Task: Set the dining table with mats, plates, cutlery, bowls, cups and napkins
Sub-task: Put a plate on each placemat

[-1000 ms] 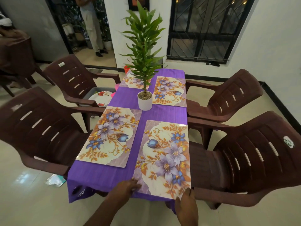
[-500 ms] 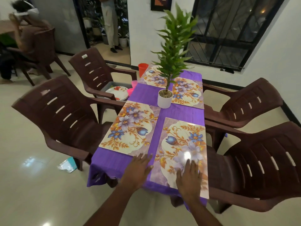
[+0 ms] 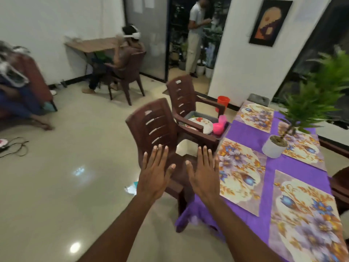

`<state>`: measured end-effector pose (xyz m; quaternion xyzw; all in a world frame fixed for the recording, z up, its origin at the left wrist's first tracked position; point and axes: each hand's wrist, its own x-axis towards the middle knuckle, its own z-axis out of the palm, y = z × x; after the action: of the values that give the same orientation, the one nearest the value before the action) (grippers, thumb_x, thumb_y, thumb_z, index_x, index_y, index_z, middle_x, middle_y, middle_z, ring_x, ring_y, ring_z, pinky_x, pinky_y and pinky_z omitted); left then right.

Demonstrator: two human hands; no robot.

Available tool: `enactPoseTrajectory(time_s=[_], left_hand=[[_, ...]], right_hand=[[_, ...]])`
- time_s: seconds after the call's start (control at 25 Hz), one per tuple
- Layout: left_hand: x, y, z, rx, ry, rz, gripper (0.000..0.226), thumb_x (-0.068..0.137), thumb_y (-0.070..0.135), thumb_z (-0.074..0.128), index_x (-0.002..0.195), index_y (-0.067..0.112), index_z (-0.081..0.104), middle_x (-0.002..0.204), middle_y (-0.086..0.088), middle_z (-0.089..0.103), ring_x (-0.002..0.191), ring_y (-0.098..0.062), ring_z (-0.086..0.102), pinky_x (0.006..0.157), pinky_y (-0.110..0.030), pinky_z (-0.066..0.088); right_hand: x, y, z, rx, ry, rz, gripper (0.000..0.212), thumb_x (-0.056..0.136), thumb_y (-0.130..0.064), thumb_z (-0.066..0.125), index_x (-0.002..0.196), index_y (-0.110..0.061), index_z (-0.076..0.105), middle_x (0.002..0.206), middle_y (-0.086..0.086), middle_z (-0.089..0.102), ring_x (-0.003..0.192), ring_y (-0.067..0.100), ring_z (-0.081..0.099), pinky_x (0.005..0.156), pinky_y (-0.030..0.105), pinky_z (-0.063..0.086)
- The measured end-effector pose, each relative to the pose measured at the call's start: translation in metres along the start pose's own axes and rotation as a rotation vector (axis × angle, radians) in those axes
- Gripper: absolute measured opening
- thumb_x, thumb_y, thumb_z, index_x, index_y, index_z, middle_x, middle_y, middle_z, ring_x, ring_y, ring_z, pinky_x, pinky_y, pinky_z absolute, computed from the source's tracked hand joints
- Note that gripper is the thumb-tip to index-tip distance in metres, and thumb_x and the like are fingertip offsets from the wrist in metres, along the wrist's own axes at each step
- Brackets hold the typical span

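Observation:
Several floral mats lie on the purple-clothed table (image 3: 268,167); the nearest mat (image 3: 306,218) is at the lower right, another mat (image 3: 239,173) beside it. My left hand (image 3: 155,174) and my right hand (image 3: 204,172) are held out flat in the air, fingers straight, holding nothing, over the near brown chair (image 3: 156,127). On the far chair (image 3: 187,99) a grey tray (image 3: 219,133) holds white patterned plates (image 3: 200,122) and pink cups (image 3: 219,125).
A white-potted green plant (image 3: 274,148) stands mid-table. An orange bucket (image 3: 223,102) sits on the floor by the wall. A person sits at a desk at the back, another stands in the doorway. Cables lie on the floor at the left.
Both hands have lifted off the nearest mat and swung left over the near chair. The view has turned left, away from the table.

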<state>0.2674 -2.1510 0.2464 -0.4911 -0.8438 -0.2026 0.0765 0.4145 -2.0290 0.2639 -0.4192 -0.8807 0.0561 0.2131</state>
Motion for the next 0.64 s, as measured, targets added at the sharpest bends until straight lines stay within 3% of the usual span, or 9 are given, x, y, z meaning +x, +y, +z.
enactPoseTrajectory(time_s=[0.08,0.36,0.64], left_hand=[[0.011,-0.047,-0.025,0.022,0.018,-0.022,0.067,0.107,0.061,0.015,0.163,0.027,0.006,0.17,0.003,0.004,0.157,-0.014,-0.008,0.128,-0.046,0.003],[0.076,-0.207,-0.056,0.08,0.061,-0.106,0.068,0.105,0.064,0.007,0.162,0.03,-0.004,0.17,0.004,-0.003,0.157,-0.014,-0.009,0.128,-0.047,0.001],[0.248,-0.397,-0.05,0.068,-0.007,-0.173,0.069,0.103,0.066,0.005,0.161,0.032,-0.009,0.17,0.006,-0.008,0.153,-0.007,-0.02,0.127,-0.043,-0.007]], right_hand=[[0.027,-0.051,0.01,0.001,0.001,-0.066,0.075,0.102,-0.064,0.02,0.162,-0.02,0.017,0.169,0.003,0.014,0.157,0.018,0.004,0.127,0.045,0.003],[0.128,-0.198,0.077,0.053,-0.012,-0.187,0.073,0.103,-0.066,0.015,0.163,-0.025,0.002,0.17,-0.003,-0.001,0.155,0.014,-0.01,0.125,0.04,-0.012],[0.31,-0.343,0.2,0.126,-0.097,-0.164,0.074,0.103,-0.066,0.011,0.162,-0.025,-0.005,0.169,-0.002,-0.009,0.155,0.015,-0.016,0.125,0.043,-0.011]])
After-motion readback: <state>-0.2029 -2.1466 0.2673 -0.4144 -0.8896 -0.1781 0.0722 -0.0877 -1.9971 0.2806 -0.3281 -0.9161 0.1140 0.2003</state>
